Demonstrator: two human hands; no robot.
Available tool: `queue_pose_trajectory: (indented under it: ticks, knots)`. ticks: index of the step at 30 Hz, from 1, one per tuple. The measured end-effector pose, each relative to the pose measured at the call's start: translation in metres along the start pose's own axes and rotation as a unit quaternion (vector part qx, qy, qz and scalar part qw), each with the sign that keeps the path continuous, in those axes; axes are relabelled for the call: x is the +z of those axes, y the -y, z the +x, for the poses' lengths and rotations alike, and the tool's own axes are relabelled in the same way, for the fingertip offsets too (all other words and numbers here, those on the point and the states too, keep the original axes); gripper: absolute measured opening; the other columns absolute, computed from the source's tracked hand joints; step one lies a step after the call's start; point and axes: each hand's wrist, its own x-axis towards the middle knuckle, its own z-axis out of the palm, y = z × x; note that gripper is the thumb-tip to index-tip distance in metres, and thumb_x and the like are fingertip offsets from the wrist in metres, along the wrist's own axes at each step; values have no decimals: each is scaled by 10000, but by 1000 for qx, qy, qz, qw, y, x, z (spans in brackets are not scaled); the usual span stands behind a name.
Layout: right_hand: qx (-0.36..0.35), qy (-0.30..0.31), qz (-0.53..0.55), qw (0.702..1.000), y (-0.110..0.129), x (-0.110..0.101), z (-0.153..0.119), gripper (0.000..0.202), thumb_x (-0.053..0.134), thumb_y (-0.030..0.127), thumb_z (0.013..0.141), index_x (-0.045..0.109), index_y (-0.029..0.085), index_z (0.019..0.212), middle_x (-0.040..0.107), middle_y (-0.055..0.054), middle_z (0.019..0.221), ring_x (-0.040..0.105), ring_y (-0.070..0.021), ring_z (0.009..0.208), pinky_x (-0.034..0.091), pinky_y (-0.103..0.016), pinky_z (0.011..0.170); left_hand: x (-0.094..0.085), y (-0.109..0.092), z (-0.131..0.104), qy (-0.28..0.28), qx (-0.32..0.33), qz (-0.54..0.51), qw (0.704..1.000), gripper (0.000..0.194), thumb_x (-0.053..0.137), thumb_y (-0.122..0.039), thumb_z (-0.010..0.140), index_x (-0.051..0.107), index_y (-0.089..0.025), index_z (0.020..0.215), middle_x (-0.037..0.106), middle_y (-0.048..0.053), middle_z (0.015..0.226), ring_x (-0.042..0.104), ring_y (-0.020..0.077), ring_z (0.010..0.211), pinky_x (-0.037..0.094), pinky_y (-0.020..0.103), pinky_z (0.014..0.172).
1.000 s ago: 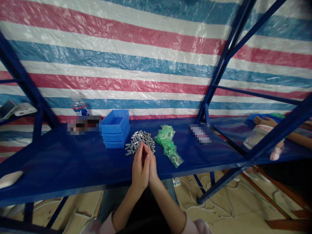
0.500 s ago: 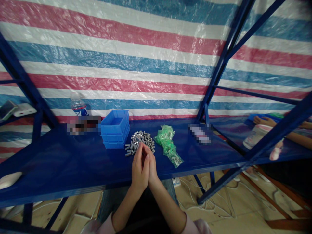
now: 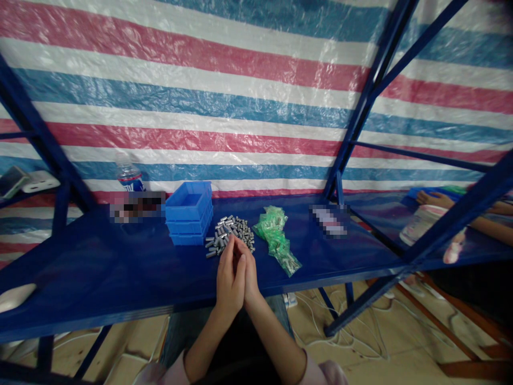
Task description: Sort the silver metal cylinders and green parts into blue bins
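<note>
My left hand (image 3: 229, 280) and my right hand (image 3: 250, 272) are pressed palm to palm over the front of the blue table (image 3: 120, 267). Their fingers are straight, and the tips meet at the near edge of a pile of small grey metal cylinders (image 3: 230, 230). Whether anything sits between the palms or fingertips is hidden. A blue plastic bin (image 3: 189, 211) stands just left of the pile. Clear bags of green parts (image 3: 276, 235) lie just right of it.
A water bottle (image 3: 129, 174) stands at the back left and a white object (image 3: 14, 295) lies at the table's left front. Blue frame posts (image 3: 360, 117) rise on the right. Beyond them is another person's hand (image 3: 435, 199) by a white container (image 3: 420, 224). Cables (image 3: 340, 331) lie on the floor.
</note>
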Motion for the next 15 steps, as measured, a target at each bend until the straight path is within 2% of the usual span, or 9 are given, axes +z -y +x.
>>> queue_pose_trajectory:
  ticks: [4, 9, 12, 15]
  knots:
    - [12, 3, 30, 999, -2, -2, 2, 375, 544, 415, 790, 710, 211, 1057, 681, -74, 1188, 581, -242, 1174, 399, -410, 1053, 2, 3, 0, 2, -1, -13, 1000, 478, 414, -274, 911, 461, -159, 1374, 495, 122, 1408, 454, 257, 1313, 383, 412, 1102]
    - [16, -8, 30, 999, 3, 1, 1, 348, 556, 392, 784, 719, 214, 1036, 686, -68, 1176, 591, -245, 1157, 413, -408, 1036, 1, 10, 0, 2, 10, 11, 1000, 472, 422, -290, 915, 454, -155, 1366, 518, 136, 1378, 482, 259, 1285, 391, 423, 1081]
    - [5, -21, 30, 999, 11, 9, -3, 340, 529, 377, 826, 709, 216, 1065, 689, -63, 1168, 604, -246, 1129, 434, -404, 1004, -8, 8, 6, -10, 47, 66, 997, 433, 485, -324, 901, 505, -185, 1310, 580, 116, 1310, 543, 251, 1210, 424, 417, 1030]
    - [-17, -31, 41, 998, 17, 17, -7, 321, 539, 351, 841, 708, 206, 1073, 681, -65, 1186, 592, -246, 1143, 418, -386, 1007, -24, 0, 23, -65, 103, 122, 985, 365, 508, -344, 896, 561, -194, 1224, 674, 97, 1126, 611, 236, 1071, 441, 408, 977]
